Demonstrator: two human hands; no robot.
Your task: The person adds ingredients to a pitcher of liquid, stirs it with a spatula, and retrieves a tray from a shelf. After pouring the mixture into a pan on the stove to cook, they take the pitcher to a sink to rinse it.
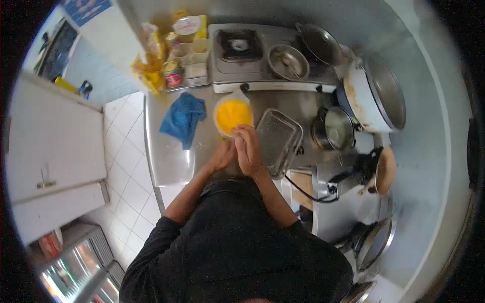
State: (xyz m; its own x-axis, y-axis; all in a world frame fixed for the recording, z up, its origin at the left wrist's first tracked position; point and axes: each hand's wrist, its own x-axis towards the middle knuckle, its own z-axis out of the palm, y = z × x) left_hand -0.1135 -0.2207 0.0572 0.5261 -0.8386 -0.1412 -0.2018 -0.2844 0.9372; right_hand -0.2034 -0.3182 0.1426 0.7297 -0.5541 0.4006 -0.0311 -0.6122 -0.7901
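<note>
- Black cloth of our shirt (242, 237) lies nearest, facing the bench (169, 166).
- On the bench, just before the stove (283, 87), our bowl (216, 118) holds what looks like yellow liquid (233, 112).
- Our right hand (247, 147) is partly closed, its fingers together at the bowl's near edge; we cannot tell whether it grips anything.
- Our left hand (222, 155) is beside it, loosely curled; its fingertips are hidden, so its hold is unclear.
- We judge that a jerky push on the rim could tip the bowl, splashing the blue cloth (183, 118) or the tray (278, 137).
</note>
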